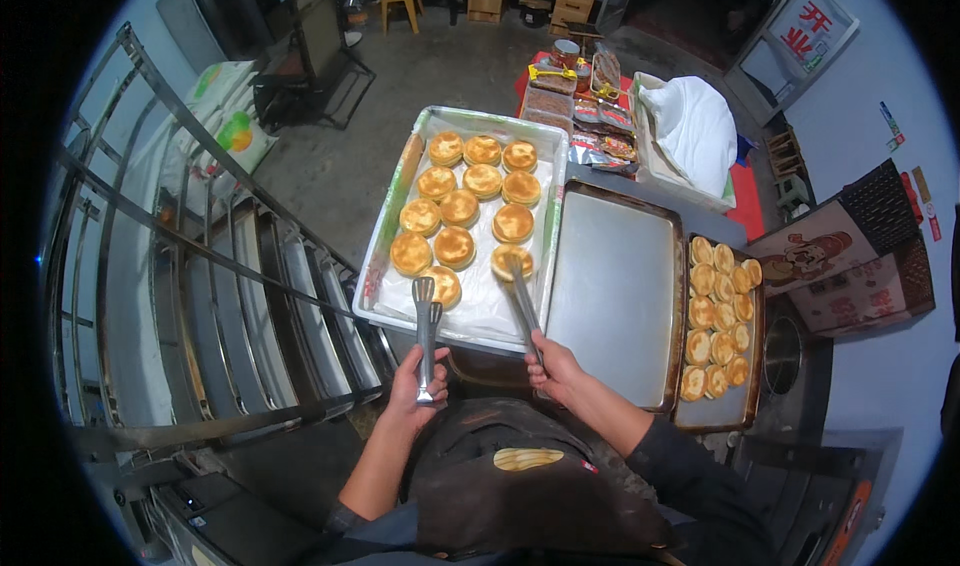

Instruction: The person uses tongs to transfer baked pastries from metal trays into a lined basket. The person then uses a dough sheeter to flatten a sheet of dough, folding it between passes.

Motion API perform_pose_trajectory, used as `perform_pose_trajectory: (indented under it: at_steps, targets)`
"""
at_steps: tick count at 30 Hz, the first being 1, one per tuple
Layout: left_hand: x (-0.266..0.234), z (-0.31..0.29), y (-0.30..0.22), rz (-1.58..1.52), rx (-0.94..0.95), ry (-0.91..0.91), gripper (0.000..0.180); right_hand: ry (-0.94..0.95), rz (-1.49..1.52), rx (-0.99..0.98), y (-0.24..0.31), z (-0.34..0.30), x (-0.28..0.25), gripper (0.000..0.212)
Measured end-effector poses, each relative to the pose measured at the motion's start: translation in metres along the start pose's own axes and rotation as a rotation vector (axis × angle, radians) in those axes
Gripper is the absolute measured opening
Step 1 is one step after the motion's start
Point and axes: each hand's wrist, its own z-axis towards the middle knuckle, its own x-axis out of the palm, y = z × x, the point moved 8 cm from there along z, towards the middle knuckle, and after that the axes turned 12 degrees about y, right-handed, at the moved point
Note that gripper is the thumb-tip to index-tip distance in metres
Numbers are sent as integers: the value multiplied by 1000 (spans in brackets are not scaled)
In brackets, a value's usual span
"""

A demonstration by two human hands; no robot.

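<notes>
The place looks like a small bakery — a metal tray rack and baking sheet show it. So do many round golden pastries.

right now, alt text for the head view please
Someone's left hand and right hand each hold silver metal tongs over a white rectangular tray of round golden pastries. Rightward lie a dark-rimmed metal sheet and another sheet holding more.

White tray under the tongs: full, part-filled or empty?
Part-filled. Browned round breads lie in the white tray, with bare liner showing between them.
</notes>
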Motion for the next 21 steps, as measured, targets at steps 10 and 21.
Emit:
perform_pose_trajectory:
  at_steps: [10,21]
  targets:
    - [10,20,0,-128,-157,97,49,15,120,54,-33,-42,22,35]
    - [-41,-3,-43,67,77,-118,47,-248,-1130,39,40,-13,10,58]
